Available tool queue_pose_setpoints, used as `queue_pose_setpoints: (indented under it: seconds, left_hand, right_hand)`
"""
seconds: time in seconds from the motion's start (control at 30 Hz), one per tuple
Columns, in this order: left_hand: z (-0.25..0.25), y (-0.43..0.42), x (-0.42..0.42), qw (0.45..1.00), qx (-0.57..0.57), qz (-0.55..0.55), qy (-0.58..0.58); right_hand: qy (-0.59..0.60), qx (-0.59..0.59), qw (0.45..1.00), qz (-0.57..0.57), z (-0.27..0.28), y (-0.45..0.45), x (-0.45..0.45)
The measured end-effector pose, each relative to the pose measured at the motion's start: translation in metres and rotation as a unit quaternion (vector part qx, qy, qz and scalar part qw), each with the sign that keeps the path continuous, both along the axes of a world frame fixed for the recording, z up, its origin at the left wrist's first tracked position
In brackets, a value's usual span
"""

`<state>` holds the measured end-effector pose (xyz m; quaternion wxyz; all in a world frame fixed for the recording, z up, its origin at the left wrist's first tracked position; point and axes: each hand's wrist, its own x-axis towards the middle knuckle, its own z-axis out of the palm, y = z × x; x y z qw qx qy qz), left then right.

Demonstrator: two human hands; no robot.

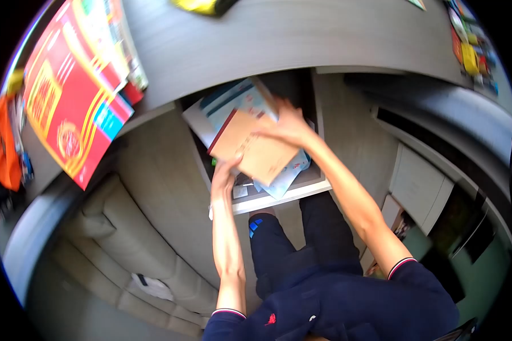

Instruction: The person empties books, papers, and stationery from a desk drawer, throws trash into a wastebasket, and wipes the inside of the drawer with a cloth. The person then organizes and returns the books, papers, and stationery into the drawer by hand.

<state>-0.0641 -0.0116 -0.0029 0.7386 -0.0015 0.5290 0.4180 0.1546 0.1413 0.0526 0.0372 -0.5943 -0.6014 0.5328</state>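
A tan notebook (253,149) with a dark red spine lies tilted over an open drawer (290,196). My left hand (224,173) grips its lower left edge, thumb on the cover. My right hand (288,124) rests on its upper right part, fingers spread and slightly blurred. Beneath the notebook are light blue patterned papers (287,181) and a blue and white booklet (233,102). A small white item (240,191) sits near the drawer's front left corner. What lies deeper in the drawer is hidden.
Above the drawer runs a grey desk top (256,40). A red booklet (77,102) stands out over its left edge, beside other books. A yellow and black object (202,4) is at the top. A beige sofa (136,244) is at lower left, a white cabinet (421,184) at right.
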Motion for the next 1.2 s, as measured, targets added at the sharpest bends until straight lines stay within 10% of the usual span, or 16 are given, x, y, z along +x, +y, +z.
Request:
queue_pose_setpoints:
  seconds: [0.3, 0.4, 0.47, 0.67, 0.77, 0.97, 1.1, 1.2]
  left_hand:
    - [0.183, -0.034, -0.015, 0.972, 0.134, -0.19, 0.027]
    - [0.208, 0.039, 0.032, 0.909, 0.222, -0.348, 0.056]
    - [0.242, 0.14, 0.093, 0.91, 0.349, -0.224, 0.019]
    - [0.18, 0.323, 0.22, 0.892, 0.445, 0.003, 0.076]
    - [0.126, 0.346, 0.213, 0.681, 0.586, -0.07, 0.434]
    - [0.22, 0.193, 0.021, 0.686, 0.34, -0.101, 0.636]
    - [0.153, 0.09, -0.021, 0.744, 0.164, -0.252, 0.597]
    - [0.047, 0.002, 0.016, 0.748, 0.034, -0.389, 0.536]
  right_hand:
    - [0.224, 0.1, 0.962, -0.12, 0.141, -0.113, 0.047]
    - [0.138, 0.072, 0.952, -0.264, 0.191, -0.115, 0.087]
    - [0.136, 0.134, 0.935, -0.3, 0.229, -0.04, 0.108]
    - [0.108, 0.186, 0.935, -0.282, 0.181, 0.194, 0.23]
    - [0.21, 0.071, 0.931, -0.291, 0.13, 0.235, 0.24]
    - [0.102, 0.236, 0.964, -0.059, 0.155, 0.206, 0.198]
    - [-0.044, 0.56, 0.813, -0.153, 0.151, 0.108, 0.184]
    - [0.079, 0.614, 0.786, 0.001, 0.11, 0.015, 0.123]
